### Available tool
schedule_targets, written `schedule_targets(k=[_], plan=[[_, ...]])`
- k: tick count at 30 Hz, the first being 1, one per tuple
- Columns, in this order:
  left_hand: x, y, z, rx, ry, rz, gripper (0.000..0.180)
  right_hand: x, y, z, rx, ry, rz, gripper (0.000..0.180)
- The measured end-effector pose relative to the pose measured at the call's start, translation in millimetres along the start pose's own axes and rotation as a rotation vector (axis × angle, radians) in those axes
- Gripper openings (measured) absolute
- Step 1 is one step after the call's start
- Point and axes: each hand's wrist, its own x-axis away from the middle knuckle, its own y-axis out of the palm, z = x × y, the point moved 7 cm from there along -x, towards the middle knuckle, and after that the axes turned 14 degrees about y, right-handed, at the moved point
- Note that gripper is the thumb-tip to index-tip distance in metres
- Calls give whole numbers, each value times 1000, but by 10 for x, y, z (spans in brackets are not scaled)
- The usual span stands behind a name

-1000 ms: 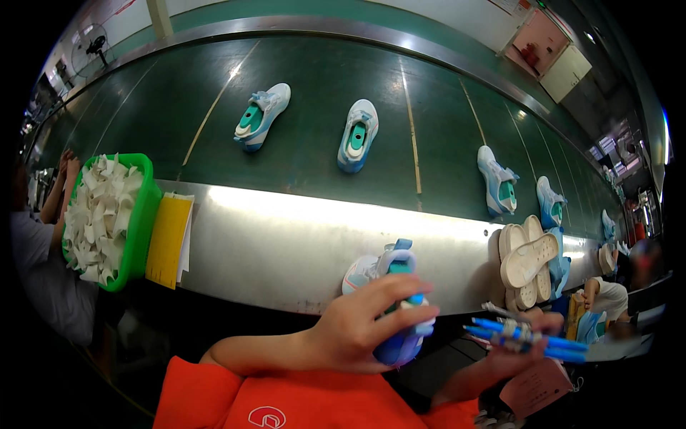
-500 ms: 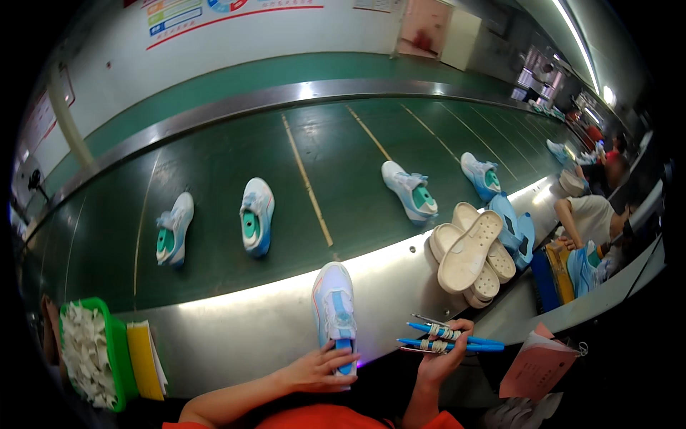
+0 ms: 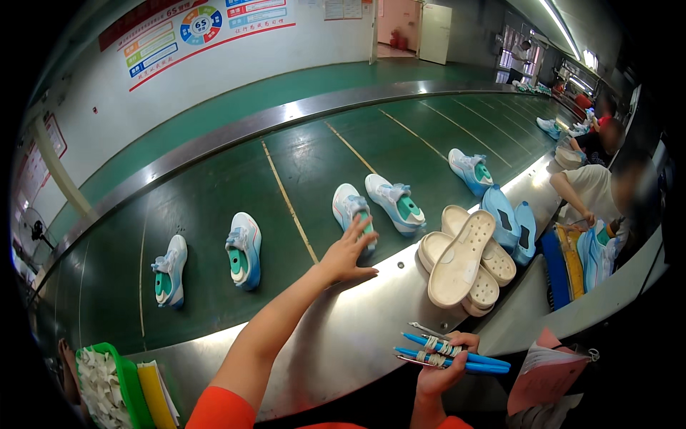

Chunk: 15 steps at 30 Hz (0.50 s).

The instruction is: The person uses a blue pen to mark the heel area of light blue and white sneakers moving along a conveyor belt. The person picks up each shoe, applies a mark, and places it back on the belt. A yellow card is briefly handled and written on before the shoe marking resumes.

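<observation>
My left hand (image 3: 344,254) reaches out over the belt with its fingers spread and thumb apart. Its fingertips lie over the heel opening of a white and blue sneaker (image 3: 346,201), hiding part of the green insert there. Right beside that shoe lies another sneaker (image 3: 396,203), toe pointing away. In my right hand (image 3: 444,368) is a bundle of blue pens (image 3: 468,363) and thin metal-tipped sticks, wound with pale bands. The hand is closed around it, near the front edge of the metal ledge.
The green conveyor belt (image 3: 207,187) carries further sneakers (image 3: 244,250) left and right. Cream shoe soles (image 3: 461,259) and blue soles (image 3: 504,220) are piled on the ledge. At left stands a green basket (image 3: 128,382) of white scraps. A co-worker (image 3: 597,187) sits at right.
The sneaker under my left hand has moved from the metal ledge forward onto the belt, beside another shoe. My left arm is now stretched out. My right hand still holds the pens.
</observation>
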Motion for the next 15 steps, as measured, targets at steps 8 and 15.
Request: schedule_targets(k=[8, 15], plan=[[561, -212, 172, 188, -189, 286, 79, -27, 13, 200, -67, 222, 2, 32], [2508, -1069, 139, -484, -891, 950, 102, 140, 109, 493, -165, 523, -104, 24]])
